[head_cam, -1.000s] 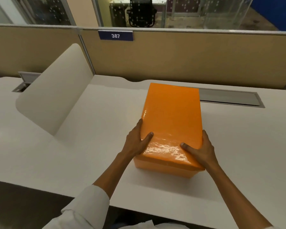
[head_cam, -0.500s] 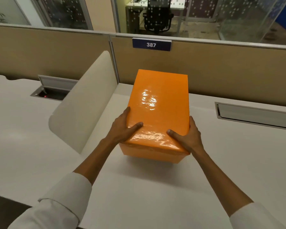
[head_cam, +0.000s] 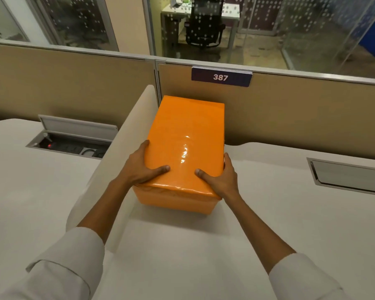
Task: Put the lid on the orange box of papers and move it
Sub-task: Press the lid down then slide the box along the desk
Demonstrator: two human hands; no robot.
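Observation:
The orange box (head_cam: 178, 200) sits on the white desk with its glossy orange lid (head_cam: 186, 135) fitted on top, so the papers inside are hidden. It lies lengthwise, its far end close to the beige partition. My left hand (head_cam: 142, 167) grips the lid's near left corner, thumb on top. My right hand (head_cam: 220, 180) grips the near right corner the same way.
A cream divider panel (head_cam: 126, 135) stands just left of the box. An open cable tray (head_cam: 72, 139) is sunk into the desk at the left, a closed one (head_cam: 346, 176) at the right. The beige partition (head_cam: 301, 118) with the sign 387 (head_cam: 220, 77) runs along the back.
Both hands have carried the box left and away from me, up beside the divider and near the partition. The grip on the lid's near corners is unchanged.

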